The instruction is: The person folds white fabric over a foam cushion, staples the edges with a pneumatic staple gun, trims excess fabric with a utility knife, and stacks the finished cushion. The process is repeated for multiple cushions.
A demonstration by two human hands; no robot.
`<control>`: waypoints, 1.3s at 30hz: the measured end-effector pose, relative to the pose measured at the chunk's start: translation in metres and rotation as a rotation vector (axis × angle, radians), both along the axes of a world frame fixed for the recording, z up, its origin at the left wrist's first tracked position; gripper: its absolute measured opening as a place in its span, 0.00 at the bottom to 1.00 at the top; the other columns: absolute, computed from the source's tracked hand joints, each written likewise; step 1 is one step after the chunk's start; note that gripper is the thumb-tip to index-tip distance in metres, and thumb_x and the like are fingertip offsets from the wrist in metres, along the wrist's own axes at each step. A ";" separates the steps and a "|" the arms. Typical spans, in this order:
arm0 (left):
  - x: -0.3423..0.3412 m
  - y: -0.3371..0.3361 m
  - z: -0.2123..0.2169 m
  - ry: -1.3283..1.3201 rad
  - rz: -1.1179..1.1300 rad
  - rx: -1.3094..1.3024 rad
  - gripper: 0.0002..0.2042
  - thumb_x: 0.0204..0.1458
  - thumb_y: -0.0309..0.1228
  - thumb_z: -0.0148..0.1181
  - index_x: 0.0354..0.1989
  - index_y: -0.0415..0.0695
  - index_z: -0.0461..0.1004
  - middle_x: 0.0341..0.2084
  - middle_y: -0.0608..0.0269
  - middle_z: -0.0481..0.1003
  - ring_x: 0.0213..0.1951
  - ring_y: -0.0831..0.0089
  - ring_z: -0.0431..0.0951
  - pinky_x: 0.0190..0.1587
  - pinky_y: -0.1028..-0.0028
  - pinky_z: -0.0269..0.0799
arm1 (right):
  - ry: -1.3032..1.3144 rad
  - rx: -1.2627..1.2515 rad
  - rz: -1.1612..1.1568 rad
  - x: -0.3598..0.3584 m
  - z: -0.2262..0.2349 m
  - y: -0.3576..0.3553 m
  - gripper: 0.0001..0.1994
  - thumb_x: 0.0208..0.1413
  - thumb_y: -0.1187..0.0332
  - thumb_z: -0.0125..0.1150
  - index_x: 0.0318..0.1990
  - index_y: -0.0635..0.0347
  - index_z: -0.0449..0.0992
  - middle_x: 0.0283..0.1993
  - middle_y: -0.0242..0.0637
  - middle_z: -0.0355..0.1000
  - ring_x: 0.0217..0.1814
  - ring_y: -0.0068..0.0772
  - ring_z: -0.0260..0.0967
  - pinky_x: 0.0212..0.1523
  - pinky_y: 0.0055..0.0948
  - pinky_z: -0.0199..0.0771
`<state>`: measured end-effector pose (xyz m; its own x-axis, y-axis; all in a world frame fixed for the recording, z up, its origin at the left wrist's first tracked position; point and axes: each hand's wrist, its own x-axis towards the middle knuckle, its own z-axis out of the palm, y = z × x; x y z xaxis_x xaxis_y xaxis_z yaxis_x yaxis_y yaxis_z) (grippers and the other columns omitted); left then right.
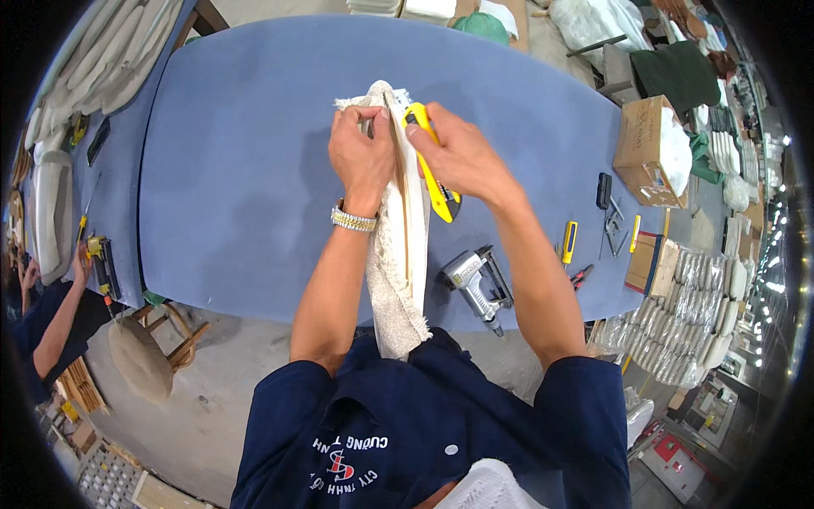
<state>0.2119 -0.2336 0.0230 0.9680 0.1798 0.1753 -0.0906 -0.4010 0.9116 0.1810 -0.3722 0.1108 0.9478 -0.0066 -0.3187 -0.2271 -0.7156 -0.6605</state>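
A long, narrow piece covered in cream textured fabric (388, 293) stands on edge across the middle of the blue table, its near end against my shirt. A brown, wood-like strip shows along its length, between the fabric and a white layer. Near the far end, my left hand (363, 157) is closed, pinching the fabric edge. My right hand (465, 159) is wrapped round a yellow utility knife (439, 200) beside the piece's right side; its blade tip is hidden. To the right of the piece, a silver staple gun (476, 284) lies on the table.
Yellow-handled screwdriver (570, 240), red-handled pliers (582, 276) and hex keys (612, 227) lie at the table's right. Beyond them stands a cardboard box (642, 144). At left, a co-worker's hand (81, 265) is at another staple gun (103, 267), near a round stool (140, 360).
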 end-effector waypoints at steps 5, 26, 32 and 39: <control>0.008 -0.003 -0.015 -0.055 0.012 -0.174 0.08 0.56 0.32 0.66 0.34 0.40 0.78 0.33 0.58 0.76 0.36 0.61 0.78 0.40 0.63 0.71 | 0.081 -0.108 0.051 0.023 -0.003 0.012 0.18 0.65 0.60 0.50 0.46 0.71 0.70 0.37 0.59 0.78 0.41 0.61 0.77 0.46 0.51 0.74; 0.005 -0.003 -0.017 -0.059 -0.007 -0.178 0.10 0.58 0.32 0.67 0.35 0.36 0.79 0.34 0.56 0.78 0.36 0.66 0.76 0.42 0.67 0.71 | 0.246 -0.346 0.230 0.041 0.011 0.024 0.20 0.64 0.62 0.50 0.52 0.75 0.69 0.50 0.62 0.77 0.52 0.62 0.78 0.52 0.50 0.77; 0.008 -0.005 -0.028 -0.136 0.012 -0.151 0.10 0.58 0.34 0.67 0.34 0.37 0.79 0.33 0.58 0.77 0.32 0.66 0.75 0.37 0.67 0.70 | 0.231 -0.332 0.307 0.030 0.009 0.020 0.19 0.62 0.65 0.53 0.50 0.77 0.70 0.46 0.63 0.77 0.49 0.61 0.78 0.48 0.50 0.78; 0.003 -0.006 -0.021 0.018 -0.011 -0.228 0.07 0.58 0.28 0.64 0.33 0.37 0.75 0.37 0.54 0.77 0.37 0.61 0.76 0.42 0.61 0.71 | 0.143 -0.276 0.337 0.014 0.001 0.016 0.20 0.67 0.61 0.47 0.48 0.76 0.65 0.37 0.67 0.77 0.41 0.68 0.76 0.45 0.58 0.74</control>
<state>0.2154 -0.2393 0.0017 0.9726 0.2025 0.1144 -0.0770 -0.1836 0.9800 0.1950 -0.3566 0.1119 0.8581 0.1919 -0.4762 -0.0261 -0.9100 -0.4138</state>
